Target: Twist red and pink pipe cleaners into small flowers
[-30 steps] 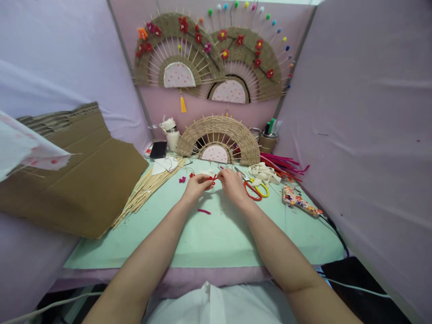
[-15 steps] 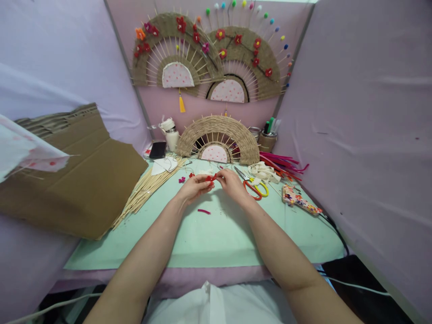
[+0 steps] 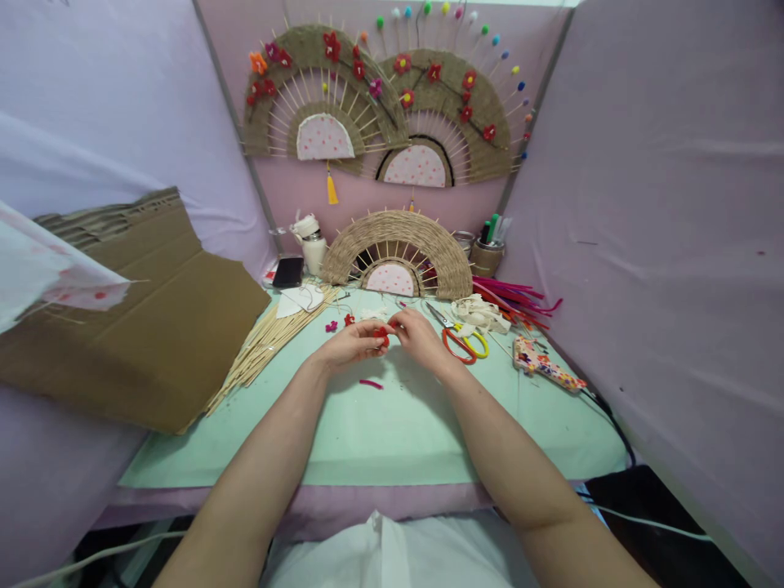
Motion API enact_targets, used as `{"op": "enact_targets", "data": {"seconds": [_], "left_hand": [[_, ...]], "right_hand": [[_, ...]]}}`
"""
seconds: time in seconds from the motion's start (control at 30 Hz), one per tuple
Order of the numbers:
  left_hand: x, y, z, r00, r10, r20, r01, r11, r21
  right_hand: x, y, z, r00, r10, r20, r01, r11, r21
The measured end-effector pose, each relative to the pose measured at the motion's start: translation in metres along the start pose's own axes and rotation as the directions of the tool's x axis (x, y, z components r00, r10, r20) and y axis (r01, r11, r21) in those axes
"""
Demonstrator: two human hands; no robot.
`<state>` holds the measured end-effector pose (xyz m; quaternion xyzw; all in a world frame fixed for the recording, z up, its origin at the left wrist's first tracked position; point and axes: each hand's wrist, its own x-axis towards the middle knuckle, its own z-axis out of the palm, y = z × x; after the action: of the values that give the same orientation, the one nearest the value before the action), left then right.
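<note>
My left hand [image 3: 348, 346] and my right hand [image 3: 417, 339] meet over the far middle of the green mat [image 3: 380, 425]. Both pinch a small red pipe-cleaner piece [image 3: 382, 332] between their fingertips. A short pink pipe-cleaner scrap [image 3: 370, 383] lies on the mat just below my hands. A tiny magenta flower [image 3: 331, 326] and a red bit [image 3: 349, 319] lie to the left of my left hand.
A woven half-round fan [image 3: 398, 245] stands at the back, two decorated fans [image 3: 380, 98] hang above. Bamboo sticks [image 3: 269, 339], cardboard [image 3: 135, 327] at left. Scissors [image 3: 459, 339], glue gun [image 3: 545, 367], pipe cleaners [image 3: 514, 296], pen cup [image 3: 487, 253] at right.
My hands have drawn closer together, and the red piece is now bunched tighter between the fingertips. My left hand shifted slightly right.
</note>
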<state>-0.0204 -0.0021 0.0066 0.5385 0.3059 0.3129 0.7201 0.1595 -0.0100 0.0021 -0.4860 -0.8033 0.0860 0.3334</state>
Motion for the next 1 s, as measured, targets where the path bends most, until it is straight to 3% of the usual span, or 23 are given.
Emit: {"op": "enact_targets", "data": {"seconds": [0.13, 0.27, 0.53, 0.8, 1.0], "left_hand": [[0.0, -0.001, 0.0, 1.0, 0.002, 0.018, -0.002, 0.999, 0.049], [0.004, -0.004, 0.0, 0.992, 0.125, -0.018, -0.122, 0.987, 0.102], [0.011, -0.006, 0.006, 0.924, 0.297, -0.242, -0.251, 0.946, 0.205], [0.015, -0.007, 0.008, 0.897, 0.251, -0.365, -0.168, 0.955, 0.244], [0.012, -0.003, 0.011, 0.899, 0.232, -0.371, -0.161, 0.964, 0.212]], "right_hand": [[-0.001, 0.0, 0.0, 1.0, 0.005, 0.015, -0.005, 1.0, 0.0], [0.0, 0.003, -0.001, 1.0, 0.016, 0.013, -0.016, 0.999, 0.039], [0.0, 0.002, -0.008, 0.997, -0.017, -0.076, 0.019, 1.0, 0.025], [0.0, -0.005, -0.007, 0.981, -0.12, -0.151, 0.098, 0.984, -0.148], [0.0, -0.003, -0.002, 0.984, -0.075, -0.163, 0.05, 0.987, -0.155]]}}
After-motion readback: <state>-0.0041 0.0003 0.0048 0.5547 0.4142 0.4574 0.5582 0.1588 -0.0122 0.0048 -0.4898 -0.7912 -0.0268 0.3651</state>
